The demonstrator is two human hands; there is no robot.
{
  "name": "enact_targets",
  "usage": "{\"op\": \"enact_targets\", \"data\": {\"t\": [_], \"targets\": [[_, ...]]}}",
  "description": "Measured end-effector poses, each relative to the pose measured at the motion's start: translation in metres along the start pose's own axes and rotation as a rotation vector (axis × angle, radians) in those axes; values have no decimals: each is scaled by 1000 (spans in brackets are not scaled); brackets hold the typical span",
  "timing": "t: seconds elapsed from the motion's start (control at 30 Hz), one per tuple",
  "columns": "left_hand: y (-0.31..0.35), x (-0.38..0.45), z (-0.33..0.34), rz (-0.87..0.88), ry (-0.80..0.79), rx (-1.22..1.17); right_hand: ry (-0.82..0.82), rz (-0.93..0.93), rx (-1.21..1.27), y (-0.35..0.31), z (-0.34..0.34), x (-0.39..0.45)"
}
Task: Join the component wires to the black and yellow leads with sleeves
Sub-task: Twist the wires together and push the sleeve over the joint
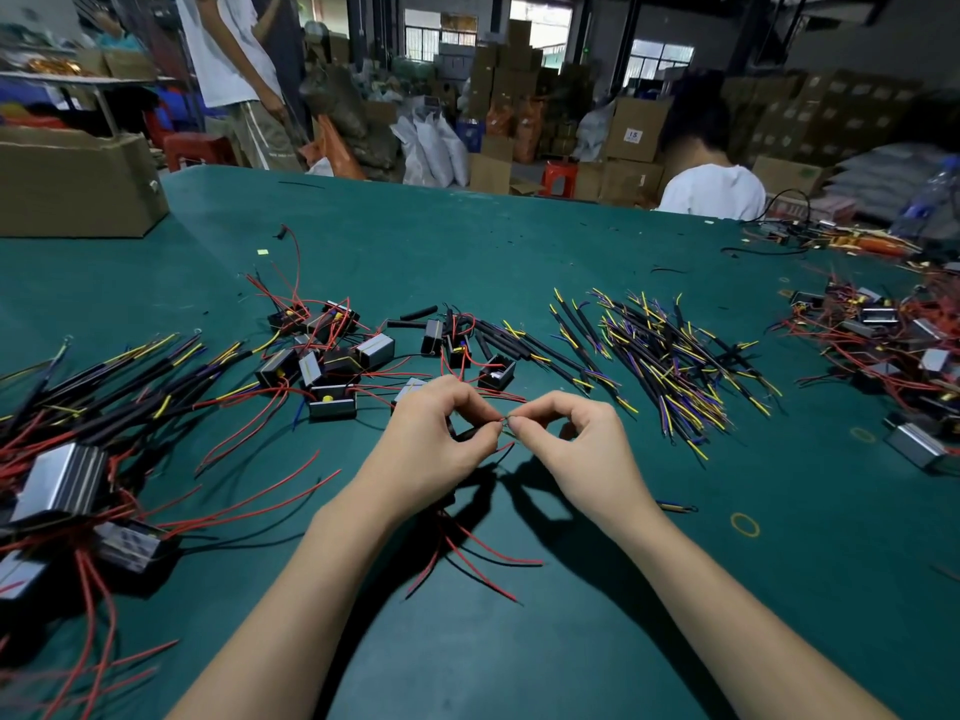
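While we scanned from the left, a heap of finished components (67,459) with red wires lay on the green table (519,241), and loose black components (332,356) sat further in. Our left hand (436,433) pinched a thin wire end between thumb and forefinger, with red wires (467,558) trailing below it. Our right hand (571,439) pinched the meeting wire end (506,420), fingertips nearly touching the left's. A pile of black and yellow leads (670,366) lay to the right, well apart.
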State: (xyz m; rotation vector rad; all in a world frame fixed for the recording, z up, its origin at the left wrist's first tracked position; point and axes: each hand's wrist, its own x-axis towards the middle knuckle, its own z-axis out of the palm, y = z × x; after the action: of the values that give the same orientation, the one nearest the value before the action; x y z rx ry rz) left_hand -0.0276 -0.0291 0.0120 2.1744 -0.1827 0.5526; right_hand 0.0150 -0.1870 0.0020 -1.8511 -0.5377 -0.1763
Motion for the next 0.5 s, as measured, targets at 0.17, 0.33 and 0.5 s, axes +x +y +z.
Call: {"op": "enact_targets", "data": {"t": [0.17, 0.33, 0.5], "targets": [[-2, 0, -5, -32, -59, 85, -50, 94, 86, 2, -1, 0], [2, -2, -8, 40, -62, 212, -90, 153, 168, 4, -1, 1], [4, -4, -2, 183, 24, 334, -131, 178, 263, 3, -2, 1]]}}
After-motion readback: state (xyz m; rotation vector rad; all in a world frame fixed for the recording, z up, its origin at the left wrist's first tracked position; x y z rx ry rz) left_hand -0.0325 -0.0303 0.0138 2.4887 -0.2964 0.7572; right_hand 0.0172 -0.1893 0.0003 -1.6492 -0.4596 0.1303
